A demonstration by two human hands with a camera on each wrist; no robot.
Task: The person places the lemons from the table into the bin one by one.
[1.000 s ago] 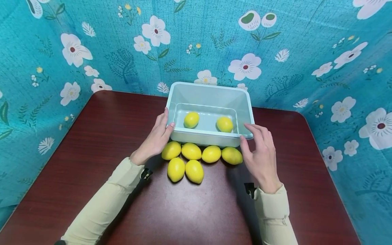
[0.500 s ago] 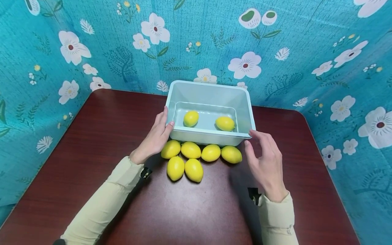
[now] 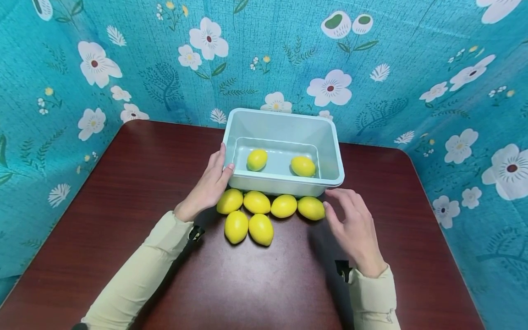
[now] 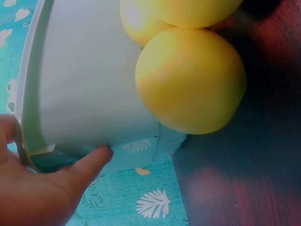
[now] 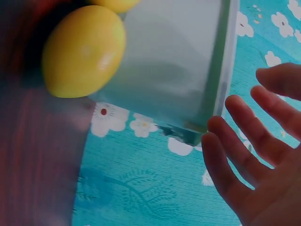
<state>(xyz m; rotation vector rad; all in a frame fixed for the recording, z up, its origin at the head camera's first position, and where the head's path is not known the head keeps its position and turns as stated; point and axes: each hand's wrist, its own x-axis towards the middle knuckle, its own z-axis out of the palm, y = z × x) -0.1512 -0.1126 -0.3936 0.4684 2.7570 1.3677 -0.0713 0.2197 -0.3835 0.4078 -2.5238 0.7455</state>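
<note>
A pale blue plastic box (image 3: 284, 185) stands at the table's back, with two lemons (image 3: 257, 160) inside, apart from each other. My left hand (image 3: 208, 185) holds its front left corner. In the left wrist view a fingertip (image 4: 106, 153) lies along the box's outer wall (image 4: 94, 70). Outside, several lemons (image 3: 283, 206) form a row along the front wall, with two more lemons (image 3: 237, 227) before them. Beside the rightmost lemon (image 3: 311, 208) is my right hand (image 3: 352, 227), fingers spread and slightly bent, thumb tip near that lemon. It holds nothing; whether it touches the lemon I cannot tell.
The dark red wooden table (image 3: 268, 288) extends to both sides and toward me. A blue flowered cloth (image 3: 264, 55) hangs right behind the box and round the table's sides.
My right hand has moved from the box's front right corner, first rightward, then down toward the rightmost lemon in the row. The right lemon in the box rolled slightly. My left hand has stayed put.
</note>
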